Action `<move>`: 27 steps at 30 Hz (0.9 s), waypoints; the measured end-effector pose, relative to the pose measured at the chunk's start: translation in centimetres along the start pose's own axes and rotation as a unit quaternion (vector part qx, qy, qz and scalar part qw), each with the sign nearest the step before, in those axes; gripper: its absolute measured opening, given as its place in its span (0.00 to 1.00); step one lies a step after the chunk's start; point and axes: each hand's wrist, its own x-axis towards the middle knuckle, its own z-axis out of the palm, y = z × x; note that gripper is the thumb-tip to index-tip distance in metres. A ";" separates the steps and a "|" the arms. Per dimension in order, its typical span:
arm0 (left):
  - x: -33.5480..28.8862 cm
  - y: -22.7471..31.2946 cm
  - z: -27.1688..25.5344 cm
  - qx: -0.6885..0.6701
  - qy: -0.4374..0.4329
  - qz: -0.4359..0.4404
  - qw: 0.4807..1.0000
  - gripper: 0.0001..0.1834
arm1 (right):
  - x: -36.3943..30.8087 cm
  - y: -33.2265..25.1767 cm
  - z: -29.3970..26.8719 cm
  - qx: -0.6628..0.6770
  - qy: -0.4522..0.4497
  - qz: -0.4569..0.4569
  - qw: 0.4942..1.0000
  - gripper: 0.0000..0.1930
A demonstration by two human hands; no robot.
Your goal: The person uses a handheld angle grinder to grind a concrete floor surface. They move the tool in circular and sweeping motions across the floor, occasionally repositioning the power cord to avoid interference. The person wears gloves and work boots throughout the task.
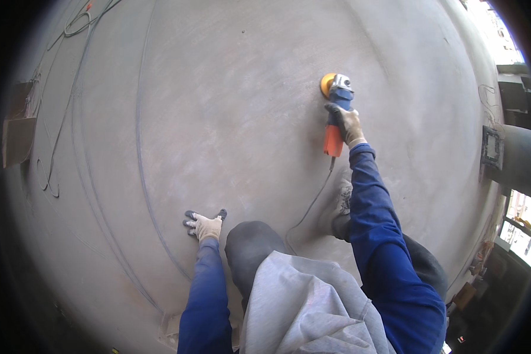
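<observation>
Wrapped around the blue-and-orange body of an angle grinder (340, 101), my gloved right hand (349, 124) holds the tool out ahead and to the right. Its round yellow disc (327, 85) is at the far end, against or just over the grey concrete floor (248, 118); I cannot tell whether it touches. A dark power cord (312, 203) runs from the grinder's orange end back toward my legs. On the left, my gloved left hand (206, 225) rests on the floor with its fingers spread and nothing in it.
Long cables (140, 118) trail across the floor on the left, with a loop (79, 26) at the far left. A brown box-like block (19, 141) stands at the left edge. Along the right stand a grey cylinder (518, 159) and a square frame (492, 147). My shoe (343, 197) is behind the grinder.
</observation>
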 end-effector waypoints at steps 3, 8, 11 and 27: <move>-1.1 0.3 -0.8 -0.009 0.005 0.008 1.000 0.80 | -3.7 2.1 3.9 -0.146 -0.074 -0.051 0.985 0.26; -2.4 0.4 -2.0 -0.023 -0.002 0.000 1.000 0.79 | -6.6 -1.7 5.7 -0.238 -0.141 -0.039 0.960 0.28; -2.5 1.0 -1.6 -0.033 -0.002 0.001 0.999 0.78 | 0.4 -0.2 2.4 -0.150 -0.057 -0.048 0.986 0.26; -3.3 1.2 -2.3 -0.044 -0.002 0.005 0.999 0.75 | 1.4 -2.0 5.0 -0.316 -0.113 -0.156 0.929 0.30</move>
